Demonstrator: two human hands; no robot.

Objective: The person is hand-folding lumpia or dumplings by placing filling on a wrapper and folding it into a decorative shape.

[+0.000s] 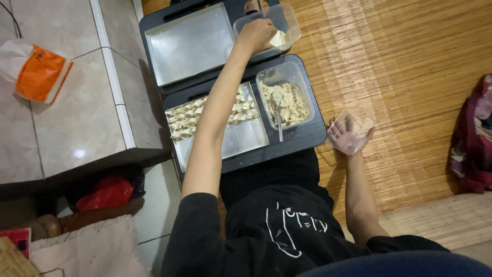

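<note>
The left hand (pixel 254 35) reaches into the far clear tub (pixel 289 20), fingers curled on a pale wrapper (pixel 279 38). The right hand (pixel 347 134), half open, cradles a small clear cup (pixel 353 137) beside the desk (pixel 302 138). An orange-and-white packet (pixel 36 72) lies on the tiles at left.

Two low black tables (pixel 302 138) on woven mat (pixel 410 66); metal trays (pixel 189 43), plastic tubs (pixel 285 95) on top.
</note>
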